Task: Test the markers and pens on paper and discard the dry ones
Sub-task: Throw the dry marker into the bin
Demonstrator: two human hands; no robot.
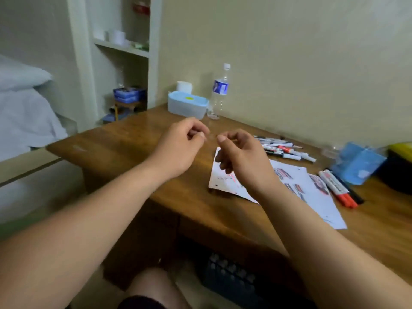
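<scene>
Both hands (178,148) (243,159) curled, empty, above glossy wooden desk (133,139); scribbled paper (312,192) flat.

No text is legible; the bottle label (220,86) and marker barrels (333,183) blur.

The table (138,139) is showing a warm brown wood grain. The paper (312,186) at its four o'clock is showing white, streaked with red, blue and black scribbles. At two o'clock, white-barrelled markers (283,148) are lying with black and red ends — a nearer group (338,188) is showing red caps. At twelve o'clock, a pale blue box (187,104) is sitting beside a clear bottle (219,92) wearing a blue label and white cap.
</scene>
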